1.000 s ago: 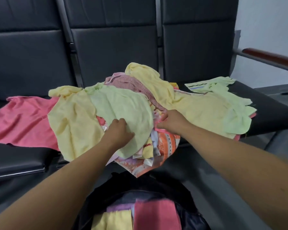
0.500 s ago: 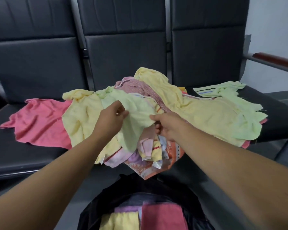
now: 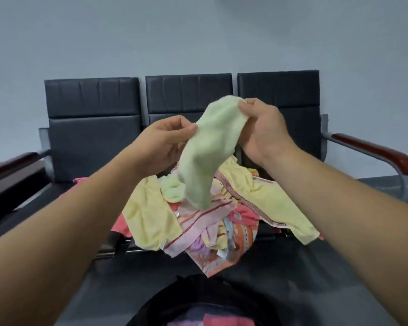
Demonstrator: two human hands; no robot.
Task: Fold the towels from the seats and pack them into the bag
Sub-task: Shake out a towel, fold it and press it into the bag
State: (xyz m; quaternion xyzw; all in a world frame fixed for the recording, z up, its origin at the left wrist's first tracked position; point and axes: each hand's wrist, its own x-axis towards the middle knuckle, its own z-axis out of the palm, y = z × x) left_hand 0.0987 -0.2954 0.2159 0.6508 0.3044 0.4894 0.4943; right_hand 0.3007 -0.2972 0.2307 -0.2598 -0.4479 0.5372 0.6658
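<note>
Bag [image 3: 189,300] nearest, open, folded towels inside. Beyond it, towel pile [image 3: 224,222] on seat [image 3: 372,184]. Above pile, green towel [image 3: 210,151] hangs limp: left hand [image 3: 165,140] pinches its edge, right hand [image 3: 262,132] grips the top corner. Judged light and soft; best held at its corners.

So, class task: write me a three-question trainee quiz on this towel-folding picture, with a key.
1. True or false: the pale green terry towel lies flat on the pile of mixed coloured towels.
2. Which grips it? A the left hand alone; B the right hand alone; C both.
3. Fill in: the pile rests on the black padded ___.
Key: 1 false, it is held up; 2 C; 3 seats.
</note>
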